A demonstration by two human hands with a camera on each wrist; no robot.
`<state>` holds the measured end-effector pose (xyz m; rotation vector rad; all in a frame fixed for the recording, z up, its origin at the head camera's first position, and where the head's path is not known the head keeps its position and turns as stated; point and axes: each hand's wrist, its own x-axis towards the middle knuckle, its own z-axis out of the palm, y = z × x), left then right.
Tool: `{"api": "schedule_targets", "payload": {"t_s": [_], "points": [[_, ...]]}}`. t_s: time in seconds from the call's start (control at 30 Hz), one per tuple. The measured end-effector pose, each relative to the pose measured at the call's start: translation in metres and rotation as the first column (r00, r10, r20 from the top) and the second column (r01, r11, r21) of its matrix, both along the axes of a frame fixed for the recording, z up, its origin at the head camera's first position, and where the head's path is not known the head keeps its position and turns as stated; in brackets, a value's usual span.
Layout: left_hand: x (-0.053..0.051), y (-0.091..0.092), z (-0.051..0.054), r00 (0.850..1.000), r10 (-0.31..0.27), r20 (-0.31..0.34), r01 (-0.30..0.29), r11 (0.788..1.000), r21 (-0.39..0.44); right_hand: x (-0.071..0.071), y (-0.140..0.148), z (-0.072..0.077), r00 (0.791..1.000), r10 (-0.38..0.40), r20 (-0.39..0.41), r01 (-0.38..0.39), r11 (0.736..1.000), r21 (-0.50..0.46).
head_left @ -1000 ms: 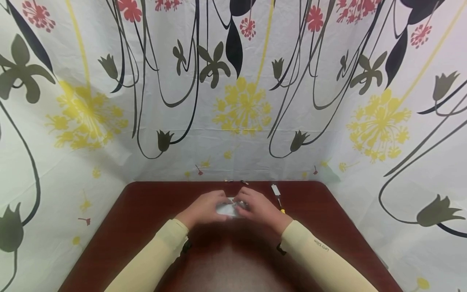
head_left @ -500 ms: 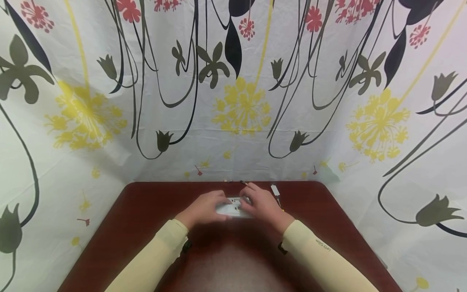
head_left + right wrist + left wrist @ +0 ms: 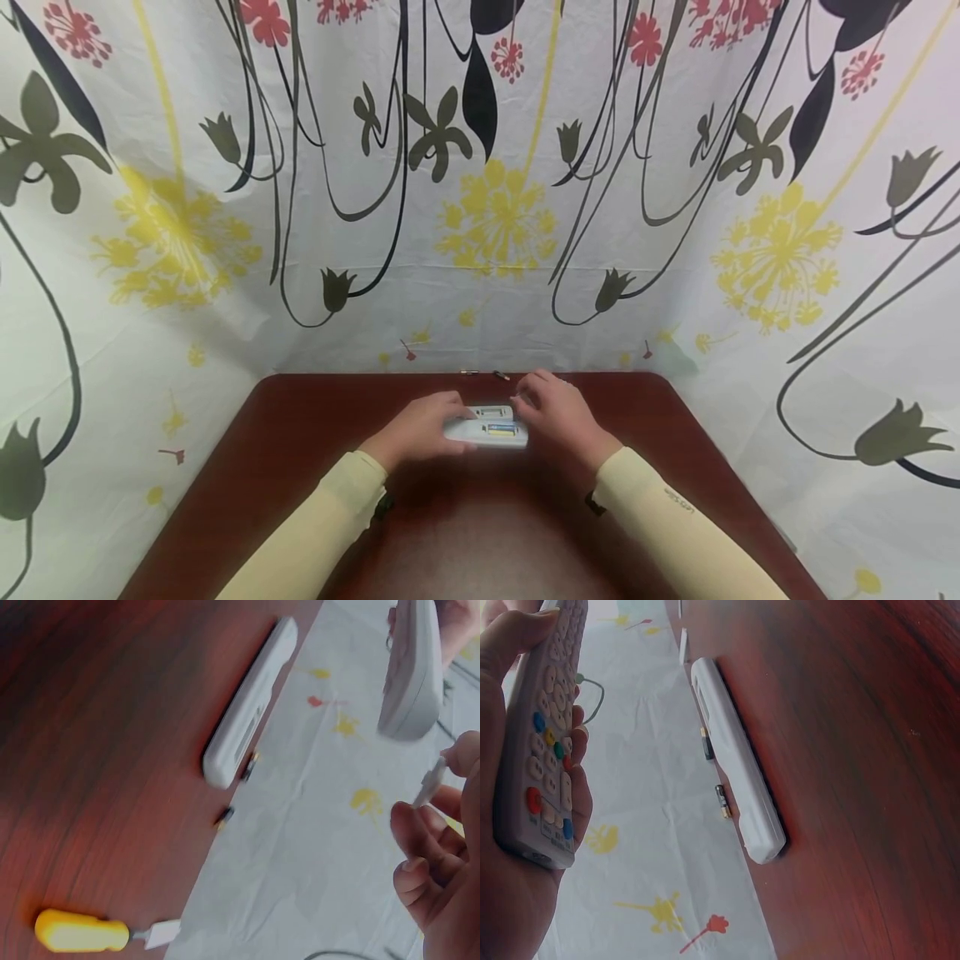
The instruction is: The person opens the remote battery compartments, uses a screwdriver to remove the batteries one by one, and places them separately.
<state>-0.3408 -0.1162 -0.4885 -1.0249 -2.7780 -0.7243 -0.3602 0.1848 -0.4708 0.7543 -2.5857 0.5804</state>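
A white remote control [image 3: 544, 712] is gripped in my left hand [image 3: 423, 427], its coloured buttons facing the left wrist camera. From the head view its back is up, and a blue and a yellow battery [image 3: 501, 430] show in the uncovered compartment. To the right of it, apart from it, my right hand [image 3: 557, 412] pinches a small white battery cover [image 3: 431, 784] between thumb and fingertips. Behind the held remote, a second white remote [image 3: 742, 765] lies on the table, its battery compartment [image 3: 491, 411] uncovered.
Two loose batteries, one [image 3: 469, 372] and another [image 3: 501, 375], lie by the table's back edge. A yellow-handled tool [image 3: 82, 931] lies to the right with a white flat piece [image 3: 162, 934] at its tip. Patterned cloth [image 3: 487, 317] hangs around the brown table [image 3: 322, 408].
My right hand has drawn away from the held remote, to the right and slightly back, with the battery cover, baring the batteries. My left hand stays in place.
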Motion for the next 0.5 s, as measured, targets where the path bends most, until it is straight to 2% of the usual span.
{"api": "schedule_targets", "payload": {"t_s": [0.23, 0.37, 0.5], "points": [[0.001, -0.002, 0.000, 1.000, -0.002, -0.029, 0.001, 1.000, -0.009, -0.020, 0.027, -0.002, 0.988, -0.102, 0.113, 0.104, 0.995, -0.009], [0.000, -0.002, 0.001, 1.000, -0.001, -0.030, 0.001, 1.000, -0.004, -0.035, 0.045, -0.004, 0.962, -0.156, 0.224, 0.165, 0.986, -0.024], [0.000, -0.003, -0.001, 1.000, 0.001, -0.023, -0.001, 1.000, -0.012, -0.048, 0.062, -0.007, 0.944, -0.193, 0.269, 0.205, 0.979, -0.019]]}}
